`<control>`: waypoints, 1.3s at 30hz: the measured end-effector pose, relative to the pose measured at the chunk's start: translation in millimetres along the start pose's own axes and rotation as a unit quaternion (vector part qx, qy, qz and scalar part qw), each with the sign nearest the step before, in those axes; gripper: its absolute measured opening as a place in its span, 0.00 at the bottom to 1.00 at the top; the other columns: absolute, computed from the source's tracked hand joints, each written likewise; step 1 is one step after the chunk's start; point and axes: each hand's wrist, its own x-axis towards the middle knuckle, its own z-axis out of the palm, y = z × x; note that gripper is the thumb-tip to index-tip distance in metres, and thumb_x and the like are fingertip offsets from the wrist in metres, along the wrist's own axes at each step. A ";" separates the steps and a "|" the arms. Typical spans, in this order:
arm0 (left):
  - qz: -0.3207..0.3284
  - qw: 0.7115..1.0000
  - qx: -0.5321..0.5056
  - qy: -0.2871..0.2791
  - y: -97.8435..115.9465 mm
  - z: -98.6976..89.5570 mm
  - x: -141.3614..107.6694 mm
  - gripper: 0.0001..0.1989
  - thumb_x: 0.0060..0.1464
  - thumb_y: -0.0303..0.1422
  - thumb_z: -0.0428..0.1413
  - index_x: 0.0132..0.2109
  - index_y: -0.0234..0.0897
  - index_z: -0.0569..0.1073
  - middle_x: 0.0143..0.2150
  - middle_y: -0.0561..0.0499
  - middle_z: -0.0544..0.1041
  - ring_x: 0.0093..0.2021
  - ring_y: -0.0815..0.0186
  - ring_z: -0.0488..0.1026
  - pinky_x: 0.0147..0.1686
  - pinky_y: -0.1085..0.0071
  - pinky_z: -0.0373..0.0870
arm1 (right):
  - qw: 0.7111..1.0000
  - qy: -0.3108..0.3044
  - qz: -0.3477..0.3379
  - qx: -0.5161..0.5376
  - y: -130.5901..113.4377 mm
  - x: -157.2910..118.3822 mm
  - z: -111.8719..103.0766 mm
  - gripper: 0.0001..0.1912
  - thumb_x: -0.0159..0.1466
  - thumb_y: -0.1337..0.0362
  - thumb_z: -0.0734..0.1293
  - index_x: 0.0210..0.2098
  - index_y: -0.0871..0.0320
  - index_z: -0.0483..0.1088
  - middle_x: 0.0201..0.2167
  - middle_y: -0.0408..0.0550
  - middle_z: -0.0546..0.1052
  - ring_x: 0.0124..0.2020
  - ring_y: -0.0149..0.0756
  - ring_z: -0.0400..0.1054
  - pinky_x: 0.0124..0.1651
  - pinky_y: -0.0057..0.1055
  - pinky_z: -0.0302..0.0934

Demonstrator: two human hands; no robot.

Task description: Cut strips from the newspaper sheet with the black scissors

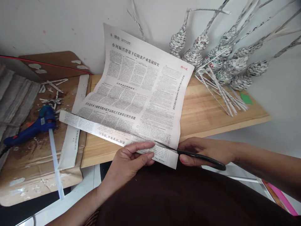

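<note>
1. Pale wall (70, 26) behind, light wood-grain tabletop (204, 108) below: between them and the wearer, both hands work at the near edge of a large printed newspaper sheet (141, 84).
2. The left hand (135, 160) has its grip pinched on that near edge, the fingers above and the thumb nearer the body, holding the narrow folded-over strip (164, 156) of the sheet.
3. The right hand (202, 151) has its grip closed around the black handles of a pair of scissors (202, 156); the blades point left and lie along the fold, close to the left fingertips.
4. The sheet spreads away from the hands over the tabletop, its far part rising towards the wall, its near right corner reaching past the edge above the dark brown cloth (188, 194) on the lap.
5. Left of the sheet, a blue glue gun (42, 124) with a long translucent glue stick (55, 163) lies on stained brown cardboard (39, 175), with paper scraps (55, 86) beyond it and a stack of grey layered paper (16, 91) at the far left.
6. At the back right stand bulbous woven-paper shapes (199, 44) with long twisted stems; in front of them lie loose rolled-paper sticks (221, 92), beside a small green piece (245, 98).
</note>
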 end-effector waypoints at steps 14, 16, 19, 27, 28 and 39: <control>0.019 0.999 0.002 -0.026 -5.8 -5.3 2.7 0.22 0.45 0.41 0.70 0.48 0.42 0.82 0.33 0.50 0.84 0.36 0.62 0.81 0.44 0.64 0.77 | 0.999 0.010 0.034 0.034 -1.9 -1.2 10.6 0.32 0.60 0.35 0.67 0.42 0.59 0.75 0.29 0.45 0.71 0.29 0.33 0.62 0.33 0.29 0.60; 0.018 0.999 0.000 -0.027 -6.4 -5.2 2.8 0.21 0.45 0.41 0.70 0.48 0.42 0.82 0.33 0.50 0.84 0.35 0.62 0.81 0.44 0.65 0.77 | 0.999 0.006 0.035 0.037 -0.9 -0.9 10.0 0.30 0.61 0.37 0.67 0.41 0.59 0.75 0.28 0.43 0.68 0.28 0.31 0.59 0.32 0.28 0.58; 0.019 0.999 -0.002 -0.029 -7.0 -5.2 3.0 0.20 0.45 0.40 0.70 0.47 0.43 0.82 0.35 0.51 0.85 0.35 0.64 0.81 0.43 0.67 0.76 | 0.999 0.000 0.030 0.041 0.1 0.2 8.3 0.29 0.61 0.38 0.68 0.39 0.60 0.74 0.25 0.41 0.64 0.26 0.29 0.54 0.30 0.27 0.54; 0.031 0.999 -0.007 -0.034 -7.2 -7.3 2.8 0.18 0.46 0.39 0.70 0.46 0.44 0.83 0.34 0.52 0.84 0.34 0.65 0.80 0.42 0.69 0.76 | 0.996 -0.008 0.035 0.082 4.0 0.9 6.8 0.27 0.60 0.40 0.70 0.36 0.61 0.72 0.24 0.39 0.60 0.25 0.28 0.51 0.28 0.26 0.49; 0.030 0.999 -0.006 -0.035 -7.2 -7.5 2.9 0.18 0.46 0.39 0.70 0.46 0.43 0.83 0.33 0.52 0.84 0.34 0.65 0.80 0.42 0.69 0.76 | 0.995 -0.004 0.040 0.086 5.0 0.7 7.2 0.27 0.60 0.40 0.71 0.35 0.61 0.72 0.24 0.39 0.60 0.25 0.28 0.51 0.27 0.26 0.49; 0.079 0.995 -0.052 -0.005 -10.8 -14.6 10.0 0.16 0.48 0.38 0.69 0.46 0.44 0.83 0.39 0.53 0.84 0.37 0.69 0.79 0.42 0.74 0.77 | 0.991 0.015 0.075 0.106 3.9 -1.6 10.3 0.24 0.58 0.44 0.74 0.32 0.60 0.68 0.25 0.39 0.64 0.26 0.27 0.54 0.26 0.24 0.47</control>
